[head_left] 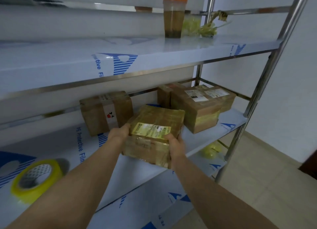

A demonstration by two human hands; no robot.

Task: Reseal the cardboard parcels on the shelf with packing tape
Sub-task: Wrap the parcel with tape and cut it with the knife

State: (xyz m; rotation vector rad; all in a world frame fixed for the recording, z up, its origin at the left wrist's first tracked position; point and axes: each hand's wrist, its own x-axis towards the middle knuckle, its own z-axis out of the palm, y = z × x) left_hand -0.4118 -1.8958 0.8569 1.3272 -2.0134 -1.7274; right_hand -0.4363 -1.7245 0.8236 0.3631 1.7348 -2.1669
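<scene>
The taped parcel [154,134] is tilted at the front of the middle shelf [197,141]. The left hand [118,134] and the right hand [175,146] grip its opposite sides, fingers curled round it. A brown parcel [106,112] and a labelled parcel [197,108] stand behind it. The tape roll [36,179] lies on the same shelf, well to the left.

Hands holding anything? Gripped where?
Yes, both hold the front parcel: left hand on its left side, right hand at its near right corner.
</scene>
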